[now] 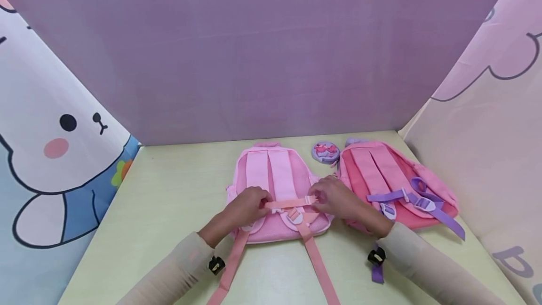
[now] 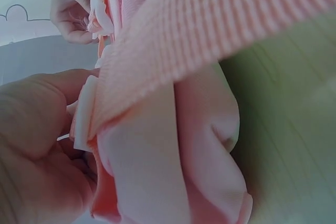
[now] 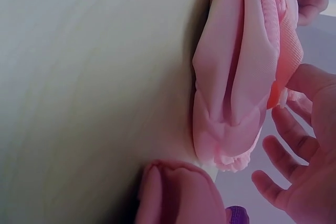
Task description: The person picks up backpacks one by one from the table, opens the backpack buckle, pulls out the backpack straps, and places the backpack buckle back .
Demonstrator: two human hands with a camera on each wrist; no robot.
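A light pink backpack [image 1: 302, 173] lies on the table with its shoulder straps facing up. Across those straps runs a peach chest strap [image 1: 285, 204] with a small pale buckle [image 1: 311, 199]. My left hand [image 1: 249, 205] pinches the chest strap's left end between thumb and fingers. At the other end, my right hand [image 1: 338, 197] pinches the strap beside the buckle. In the right wrist view the thumb and index finger of my right hand [image 3: 310, 140] meet at the strap, the other fingers spread. A white strap adjuster [image 2: 85, 114] is near my left hand [image 2: 37, 129].
A darker pink backpack [image 1: 406, 168] with purple straps [image 1: 449, 222] lies at the right, partly behind my right forearm. Between the bags' tops sits a round purple pouch [image 1: 326, 152]. Two loose peach straps [image 1: 317, 262] trail toward the table's front. A purple wall [image 1: 271, 60] stands behind.
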